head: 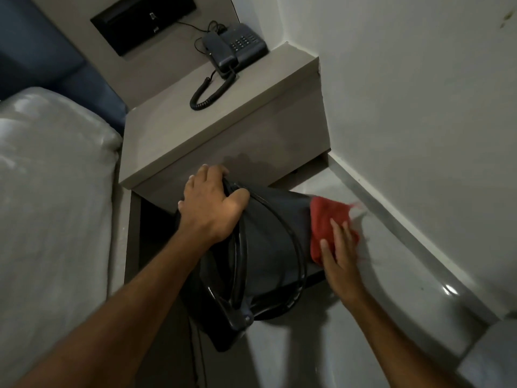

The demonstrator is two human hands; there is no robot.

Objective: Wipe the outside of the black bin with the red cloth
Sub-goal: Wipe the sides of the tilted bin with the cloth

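Observation:
The black bin (268,247) is tilted, its rim toward me and its base pointing at the wall, in front of the bedside unit. My left hand (212,203) grips the bin's upper rim from above. The red cloth (327,219) lies against the bin's right outer side near the base. My right hand (340,253) presses flat on the cloth, fingers spread and pointing up. A thin wire handle loops across the bin's side.
A grey bedside unit (223,130) stands just behind the bin, with a dark corded telephone (232,49) on top. A white mattress (53,191) fills the left. The white wall (419,93) and its grey skirting (405,231) close the right side. Grey floor (349,331) lies below.

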